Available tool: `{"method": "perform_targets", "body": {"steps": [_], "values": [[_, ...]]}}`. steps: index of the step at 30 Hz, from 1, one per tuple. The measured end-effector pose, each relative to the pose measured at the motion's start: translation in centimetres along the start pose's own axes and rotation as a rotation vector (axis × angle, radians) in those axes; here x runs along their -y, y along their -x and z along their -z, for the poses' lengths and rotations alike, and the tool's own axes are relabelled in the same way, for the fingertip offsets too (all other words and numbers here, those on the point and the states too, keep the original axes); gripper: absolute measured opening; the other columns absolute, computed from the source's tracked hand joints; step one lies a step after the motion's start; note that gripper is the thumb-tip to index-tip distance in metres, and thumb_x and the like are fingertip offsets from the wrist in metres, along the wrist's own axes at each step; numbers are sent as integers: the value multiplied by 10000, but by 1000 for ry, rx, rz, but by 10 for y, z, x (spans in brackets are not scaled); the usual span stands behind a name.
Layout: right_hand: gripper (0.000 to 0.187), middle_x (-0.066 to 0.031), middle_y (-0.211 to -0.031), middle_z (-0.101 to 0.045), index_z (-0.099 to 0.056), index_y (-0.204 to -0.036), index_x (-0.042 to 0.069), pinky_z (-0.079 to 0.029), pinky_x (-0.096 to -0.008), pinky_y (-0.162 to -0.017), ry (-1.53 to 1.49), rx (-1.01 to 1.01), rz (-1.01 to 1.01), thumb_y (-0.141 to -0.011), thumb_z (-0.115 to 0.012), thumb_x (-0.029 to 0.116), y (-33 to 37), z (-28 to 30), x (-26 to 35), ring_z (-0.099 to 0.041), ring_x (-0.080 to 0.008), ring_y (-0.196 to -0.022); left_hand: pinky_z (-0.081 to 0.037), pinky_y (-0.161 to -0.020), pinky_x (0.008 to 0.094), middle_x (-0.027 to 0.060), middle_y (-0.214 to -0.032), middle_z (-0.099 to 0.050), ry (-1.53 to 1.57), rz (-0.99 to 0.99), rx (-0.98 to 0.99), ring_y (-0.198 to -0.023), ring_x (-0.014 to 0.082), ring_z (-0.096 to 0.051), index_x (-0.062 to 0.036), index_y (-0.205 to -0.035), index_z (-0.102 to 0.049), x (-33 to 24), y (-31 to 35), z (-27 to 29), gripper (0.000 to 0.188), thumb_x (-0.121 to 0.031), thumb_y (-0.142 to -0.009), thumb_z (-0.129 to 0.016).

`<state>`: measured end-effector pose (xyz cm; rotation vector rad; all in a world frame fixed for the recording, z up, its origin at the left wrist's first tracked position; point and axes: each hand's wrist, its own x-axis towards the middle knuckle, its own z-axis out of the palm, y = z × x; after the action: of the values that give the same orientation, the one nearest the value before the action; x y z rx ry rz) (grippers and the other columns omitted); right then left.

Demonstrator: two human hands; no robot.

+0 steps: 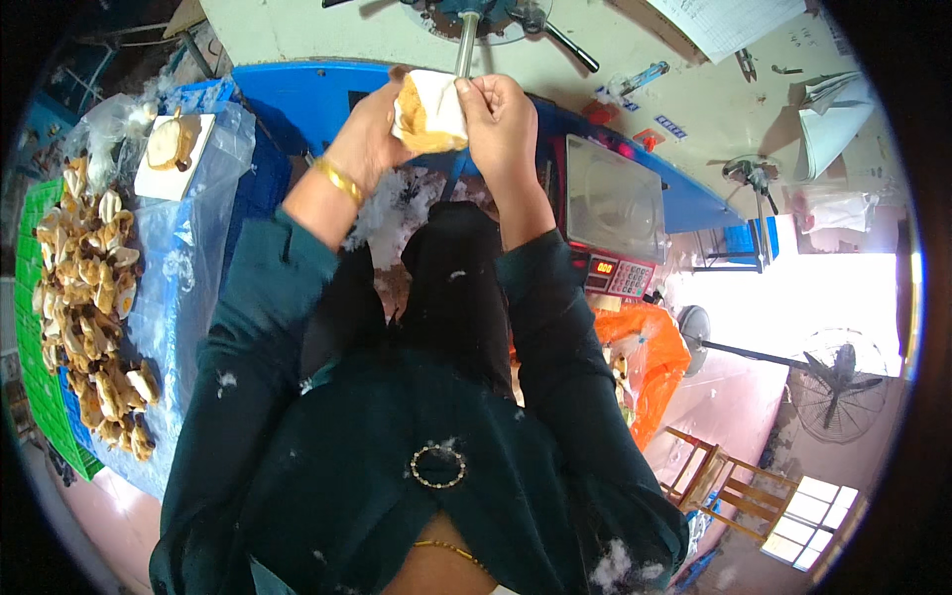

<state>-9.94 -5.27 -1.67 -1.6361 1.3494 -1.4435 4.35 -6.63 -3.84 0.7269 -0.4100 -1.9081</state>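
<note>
Both my hands hold a tan and white plush piece (431,111) at the end of a metal tube (467,45). My left hand (369,134), with a gold bangle at the wrist, grips its left side. On the right edge, beside the tube, the thumb and fingers of my right hand (499,119) pinch the fabric. Whether the tube's tip goes into the plush piece is hidden. White fluff (397,203) lies below my hands and clings to my dark sleeves.
Left, many small brown and white plush pieces (89,297) lie on plastic sheeting (188,268) by a green crate (35,297). Another plush piece (171,144) rests on a white card. A red digital scale (617,273) stands right, near an orange bag (659,347) and a fan (841,385).
</note>
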Motion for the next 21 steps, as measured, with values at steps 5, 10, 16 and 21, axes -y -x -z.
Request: {"method": "perform_targets", "body": {"steps": [5, 10, 16, 21], "values": [[216, -106, -682, -627, -595, -836, -11, -455, -305, -553, 20, -37, 104, -881, -688, 179, 0, 3, -13, -583, -160, -587, -588, -775, 320, 83, -1137, -639, -381, -222, -90, -993, 158, -644, -9, -1272, -519, 19, 66, -32, 533, -420, -941, -591], [185, -127, -691, -624, -583, -851, -15, -463, -314, -570, 26, -79, 109, -877, -688, 136, -36, -11, -15, -590, -172, -596, -503, -605, 221, 92, -832, -677, -608, -361, -117, -730, 118, -641, 80, -975, -633, 4, 27, -22, 398, -276, -847, -755], [119, -54, -747, -620, -578, -900, -3, -456, -252, -591, -175, -55, 77, -904, -661, 82, -9, -2, -29, -557, -86, -648, -505, -680, 240, 54, -918, -664, -719, -453, -66, -790, 85, -617, 46, -1057, -616, 27, 46, -29, 333, -163, -841, -762], [85, -3, -797, -620, -587, -908, 1, -463, -221, -657, -276, 67, 54, -917, -642, 65, -2, 14, -42, -549, -49, -713, -526, -762, 342, 178, -953, -684, -1023, -678, -219, -898, 289, -681, 38, -1039, -606, 53, 59, -41, 390, -213, -795, -778]]}}
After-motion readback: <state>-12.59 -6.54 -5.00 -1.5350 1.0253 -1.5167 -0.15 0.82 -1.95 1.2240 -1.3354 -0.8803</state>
